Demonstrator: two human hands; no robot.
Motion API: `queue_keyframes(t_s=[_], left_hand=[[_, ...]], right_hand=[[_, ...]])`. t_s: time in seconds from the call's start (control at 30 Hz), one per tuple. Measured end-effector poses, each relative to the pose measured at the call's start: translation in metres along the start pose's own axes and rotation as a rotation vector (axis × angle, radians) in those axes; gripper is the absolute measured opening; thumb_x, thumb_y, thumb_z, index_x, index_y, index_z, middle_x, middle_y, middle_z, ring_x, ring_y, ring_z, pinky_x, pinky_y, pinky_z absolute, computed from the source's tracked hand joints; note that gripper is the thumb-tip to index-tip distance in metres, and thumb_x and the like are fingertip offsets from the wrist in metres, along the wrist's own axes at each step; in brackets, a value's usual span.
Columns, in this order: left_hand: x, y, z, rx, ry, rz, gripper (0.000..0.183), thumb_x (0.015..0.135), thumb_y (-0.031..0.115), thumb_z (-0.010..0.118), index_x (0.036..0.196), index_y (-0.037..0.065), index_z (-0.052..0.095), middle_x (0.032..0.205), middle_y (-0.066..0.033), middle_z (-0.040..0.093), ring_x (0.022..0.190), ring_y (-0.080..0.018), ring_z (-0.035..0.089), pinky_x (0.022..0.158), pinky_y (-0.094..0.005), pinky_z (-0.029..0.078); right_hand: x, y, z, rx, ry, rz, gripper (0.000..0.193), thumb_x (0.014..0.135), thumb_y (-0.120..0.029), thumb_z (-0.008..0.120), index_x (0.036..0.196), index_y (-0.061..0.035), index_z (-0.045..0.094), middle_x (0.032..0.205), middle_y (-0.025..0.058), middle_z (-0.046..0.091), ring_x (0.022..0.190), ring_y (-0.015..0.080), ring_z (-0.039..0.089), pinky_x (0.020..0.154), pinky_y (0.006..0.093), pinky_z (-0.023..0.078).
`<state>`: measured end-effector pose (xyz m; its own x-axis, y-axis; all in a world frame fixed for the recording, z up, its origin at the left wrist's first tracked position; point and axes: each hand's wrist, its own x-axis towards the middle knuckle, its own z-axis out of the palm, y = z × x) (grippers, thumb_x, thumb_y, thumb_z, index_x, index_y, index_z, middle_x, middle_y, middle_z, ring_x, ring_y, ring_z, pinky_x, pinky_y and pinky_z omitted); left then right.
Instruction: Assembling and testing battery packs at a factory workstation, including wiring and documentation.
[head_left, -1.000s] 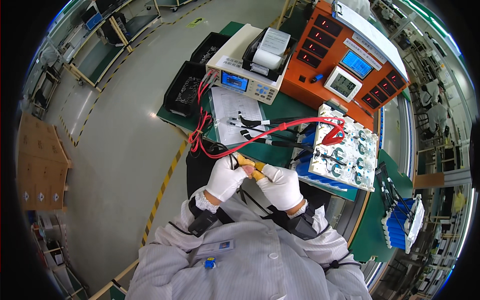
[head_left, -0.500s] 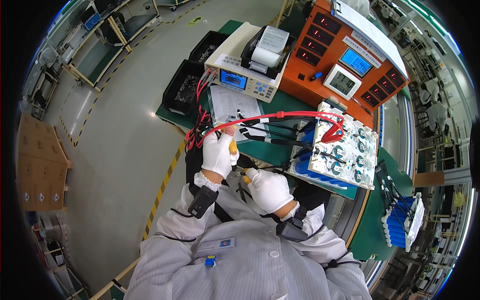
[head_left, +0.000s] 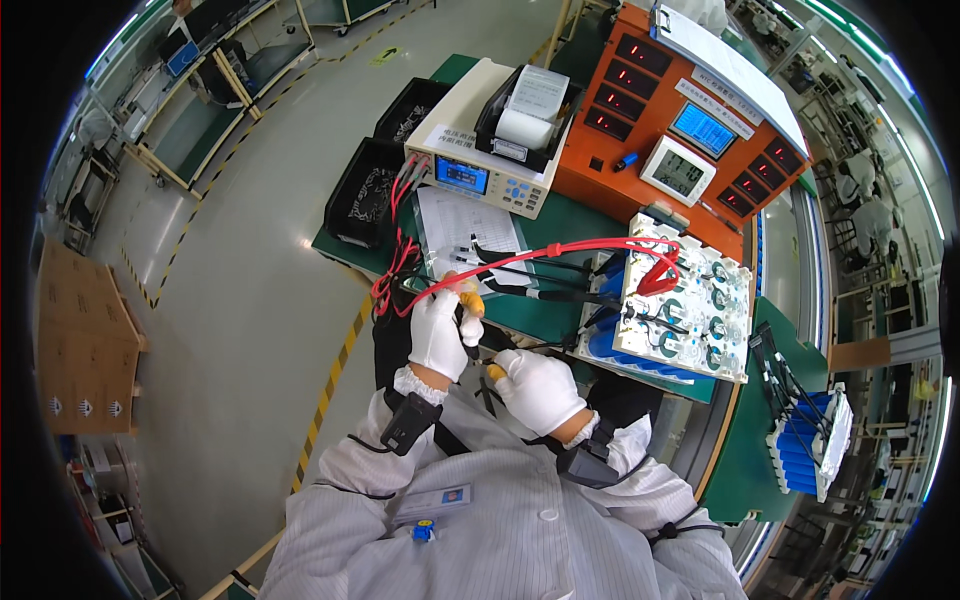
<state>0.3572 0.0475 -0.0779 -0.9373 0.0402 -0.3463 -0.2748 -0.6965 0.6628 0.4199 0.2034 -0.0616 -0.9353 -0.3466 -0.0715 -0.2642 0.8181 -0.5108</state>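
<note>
My left hand (head_left: pixel 437 336), in a white glove with yellow covers on some fingertips, is closed around a dark cable end near the table's front edge. To its right, my gloved right hand (head_left: pixel 541 388) pinches a thin black cable at the small gap between the hands; its tip is too small to make out. A battery pack (head_left: pixel 688 310) with blue cells and a white top frame sits to the right. Black cables (head_left: pixel 560 295) run from it toward my hands. Red test leads (head_left: pixel 555 250) arch from its top past my left hand.
A white bench meter (head_left: pixel 484 140) carries a black tray with a paper roll. Behind the pack stands an orange instrument box (head_left: pixel 620 160) with red displays. Black bins (head_left: pixel 362 190) hold small parts at left. Another blue cell pack (head_left: pixel 806 440) lies far right. Papers (head_left: pixel 465 215) lie under the cables.
My hands keep their closed grips and stay close together, with the left fingers shifted slightly. The whole scene has moved a little in the view as my head turned.
</note>
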Motion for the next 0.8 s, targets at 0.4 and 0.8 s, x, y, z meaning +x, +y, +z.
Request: queue_keyframes(t_s=[0.4, 0.8], left_hand=[[0.011, 0.001, -0.007, 0.014, 0.066, -0.018, 0.029, 0.103, 0.033, 0.044, 0.088, 0.009, 0.055, 0.060, -0.0025, 0.047, 0.039, -0.0113, 0.034, 0.039, -0.0251, 0.026], [0.037, 0.000, -0.030, -0.113, 0.141, -0.089, 0.017, 0.098, 0.030, 0.054, 0.092, 0.015, 0.058, 0.062, 0.0001, 0.051, 0.039, -0.0108, 0.038, 0.036, -0.0251, 0.027]], right_hand=[[-0.006, 0.002, -0.002, 0.033, -0.063, 0.045, 0.019, 0.086, -0.026, 0.060, 0.094, -0.0087, 0.063, 0.079, 0.0153, 0.068, 0.070, 0.0350, 0.067, 0.063, 0.0464, 0.054], [-0.008, 0.002, -0.008, 0.031, -0.076, 0.045, 0.020, 0.087, -0.026, 0.059, 0.098, -0.0104, 0.064, 0.078, 0.0151, 0.068, 0.070, 0.0353, 0.067, 0.063, 0.0464, 0.053]])
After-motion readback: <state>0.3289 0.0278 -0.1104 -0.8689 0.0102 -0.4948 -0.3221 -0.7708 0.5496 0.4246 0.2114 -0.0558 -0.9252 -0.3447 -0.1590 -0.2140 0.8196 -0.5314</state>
